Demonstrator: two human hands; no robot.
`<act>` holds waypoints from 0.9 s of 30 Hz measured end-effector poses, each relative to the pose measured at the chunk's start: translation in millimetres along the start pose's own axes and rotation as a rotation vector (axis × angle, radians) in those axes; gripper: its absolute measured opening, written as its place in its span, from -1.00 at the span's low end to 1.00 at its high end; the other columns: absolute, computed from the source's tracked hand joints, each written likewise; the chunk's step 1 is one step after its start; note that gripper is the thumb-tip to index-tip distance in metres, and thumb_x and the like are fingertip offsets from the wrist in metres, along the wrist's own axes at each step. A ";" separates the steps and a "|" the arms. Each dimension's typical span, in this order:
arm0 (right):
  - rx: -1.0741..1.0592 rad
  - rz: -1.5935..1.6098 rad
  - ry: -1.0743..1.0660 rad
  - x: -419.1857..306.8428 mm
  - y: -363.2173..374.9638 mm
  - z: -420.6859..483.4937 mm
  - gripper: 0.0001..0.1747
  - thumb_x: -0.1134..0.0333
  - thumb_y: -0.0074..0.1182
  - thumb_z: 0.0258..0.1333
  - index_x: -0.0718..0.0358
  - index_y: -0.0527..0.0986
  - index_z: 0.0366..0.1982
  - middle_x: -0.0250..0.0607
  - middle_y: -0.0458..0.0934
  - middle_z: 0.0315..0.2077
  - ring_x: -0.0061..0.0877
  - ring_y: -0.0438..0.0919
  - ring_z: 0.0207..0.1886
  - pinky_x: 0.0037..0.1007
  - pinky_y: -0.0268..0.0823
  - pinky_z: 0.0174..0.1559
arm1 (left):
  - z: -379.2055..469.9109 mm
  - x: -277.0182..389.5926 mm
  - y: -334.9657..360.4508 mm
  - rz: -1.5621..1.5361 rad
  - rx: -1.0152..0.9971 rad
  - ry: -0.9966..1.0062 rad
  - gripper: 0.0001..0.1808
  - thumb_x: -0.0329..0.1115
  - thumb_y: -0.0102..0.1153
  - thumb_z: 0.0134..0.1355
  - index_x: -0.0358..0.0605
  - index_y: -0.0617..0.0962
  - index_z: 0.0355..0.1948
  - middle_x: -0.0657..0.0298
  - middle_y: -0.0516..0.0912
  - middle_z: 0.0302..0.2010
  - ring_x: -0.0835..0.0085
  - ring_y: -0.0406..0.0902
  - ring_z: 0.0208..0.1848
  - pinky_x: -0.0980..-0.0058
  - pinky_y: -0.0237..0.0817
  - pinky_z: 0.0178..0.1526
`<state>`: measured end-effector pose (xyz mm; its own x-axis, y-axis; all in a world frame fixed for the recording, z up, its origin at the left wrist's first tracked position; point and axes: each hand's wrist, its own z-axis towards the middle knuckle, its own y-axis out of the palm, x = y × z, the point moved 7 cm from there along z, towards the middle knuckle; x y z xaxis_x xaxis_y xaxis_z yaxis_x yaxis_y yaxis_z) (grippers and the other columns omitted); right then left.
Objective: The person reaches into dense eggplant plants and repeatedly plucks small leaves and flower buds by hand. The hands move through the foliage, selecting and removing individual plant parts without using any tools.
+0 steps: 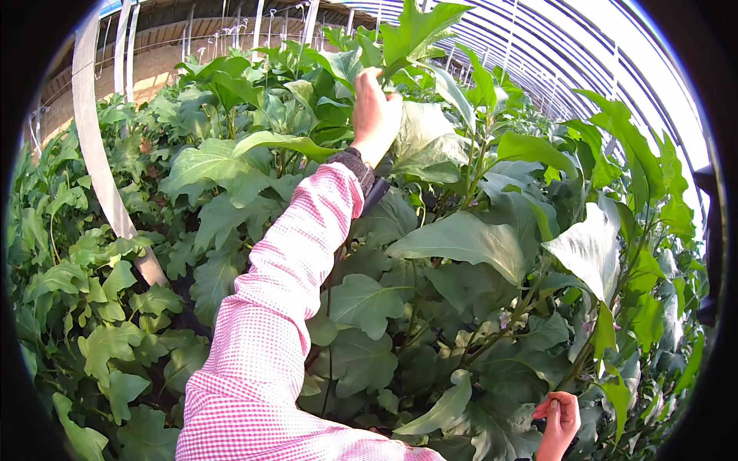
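My left hand (376,115), below a pink checked sleeve and a dark wristband, reaches up to the top of a leafy plant with lobed leaves. Its fingers are curled at the base of a bright green upper leaf (418,34); whether they grip the stem is hidden by the hand. My right hand (558,415) is low at the right, beside a plant stem (579,360), with fingers bent and thumb close to them. Whatever may be between those fingertips is too small to tell. Small purple flowers (504,318) show among the leaves between the hands.
Dense foliage (104,346) surrounds both arms. A pale slanting post (98,155) stands at the left, with a wall (153,75) behind it. Overhead curve the ribs of a greenhouse roof (553,52). Large leaves (461,242) spread between my hands.
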<state>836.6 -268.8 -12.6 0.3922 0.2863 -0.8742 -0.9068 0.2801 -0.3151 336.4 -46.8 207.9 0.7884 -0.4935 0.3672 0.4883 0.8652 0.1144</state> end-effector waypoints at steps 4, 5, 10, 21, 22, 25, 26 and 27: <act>0.005 0.047 0.062 18.4 1.1 -12.6 -0.83 0.44 -0.02 0.34 0.31 0.54 -0.12 -0.40 0.53 -0.42 -0.71 0.45 -0.40 -0.65 0.28 -0.31 | 33.3 -50.4 2.7 0.167 -0.025 -0.346 -0.58 -0.16 0.27 0.10 -0.21 0.55 -0.10 -0.04 0.59 -0.04 0.00 0.57 -0.01 0.15 0.37 0.03; 0.003 0.046 0.063 22.4 3.3 -11.4 -0.84 0.44 -0.01 0.34 0.31 0.54 -0.12 -0.40 0.53 -0.43 -0.71 0.45 -0.40 -0.65 0.28 -0.32 | 37.1 -62.4 7.6 0.147 -0.096 -0.381 -0.61 -0.12 0.28 0.08 -0.19 0.59 -0.19 -0.01 0.64 -0.13 0.01 0.59 -0.06 0.16 0.38 0.01; 0.010 0.113 0.085 39.1 -1.2 -20.8 -0.85 0.45 0.00 0.33 0.31 0.54 -0.14 -0.39 0.53 -0.43 -0.71 0.44 -0.41 -0.64 0.28 -0.32 | 46.2 -106.6 16.5 0.016 -0.177 -0.483 -0.65 -0.06 0.25 0.07 -0.15 0.65 -0.31 0.03 0.71 -0.26 0.01 0.62 -0.16 0.19 0.40 -0.06; -0.048 0.216 0.212 66.5 7.9 -35.2 -0.81 0.41 0.02 0.32 0.27 0.51 -0.08 -0.39 0.54 -0.40 -0.68 0.49 -0.38 -0.61 0.37 -0.26 | 25.2 -106.7 3.5 -0.662 -0.170 -0.670 -0.78 -0.36 0.12 0.26 -0.34 0.46 -0.21 0.04 0.63 -0.32 0.29 0.68 -0.33 0.43 0.58 -0.20; -0.052 0.221 0.212 67.3 8.6 -35.7 -0.81 0.41 0.02 0.32 0.27 0.51 -0.07 -0.38 0.54 -0.40 -0.67 0.49 -0.38 -0.61 0.38 -0.26 | 25.2 -106.0 2.9 -0.657 -0.193 -0.678 -0.77 -0.35 0.13 0.27 -0.34 0.46 -0.20 0.04 0.63 -0.31 0.29 0.68 -0.33 0.43 0.58 -0.19; -0.056 0.237 0.231 70.3 9.3 -37.9 -0.81 0.40 0.02 0.33 0.27 0.50 -0.06 -0.37 0.54 -0.40 -0.67 0.49 -0.38 -0.61 0.38 -0.27 | 26.9 -108.3 -13.9 -0.579 0.005 -0.571 -0.74 -0.27 0.16 0.26 -0.30 0.46 -0.25 0.13 0.59 -0.42 0.39 0.59 -0.51 0.45 0.44 -0.42; -0.055 0.243 0.251 72.2 9.3 -39.2 -0.81 0.40 0.02 0.33 0.27 0.50 -0.07 -0.37 0.54 -0.40 -0.67 0.49 -0.39 -0.61 0.38 -0.27 | 25.3 -110.7 -21.1 -0.531 0.096 -0.525 -0.73 -0.26 0.16 0.25 -0.29 0.45 -0.26 0.15 0.57 -0.46 0.41 0.56 -0.57 0.45 0.38 -0.48; -0.056 0.249 0.269 73.9 9.3 -40.4 -0.81 0.40 0.02 0.33 0.27 0.50 -0.07 -0.37 0.54 -0.40 -0.67 0.49 -0.39 -0.61 0.38 -0.27 | 17.3 -116.6 -30.7 -0.377 0.188 -0.514 -0.72 -0.23 0.18 0.22 -0.24 0.43 -0.30 0.12 0.55 -0.43 0.32 0.57 -0.47 0.33 0.36 -0.38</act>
<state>850.9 -282.1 -95.0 0.1107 0.0858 -0.9901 -0.9792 0.1797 -0.0939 223.0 -14.3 177.5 0.2750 -0.7000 0.6590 0.5856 0.6656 0.4627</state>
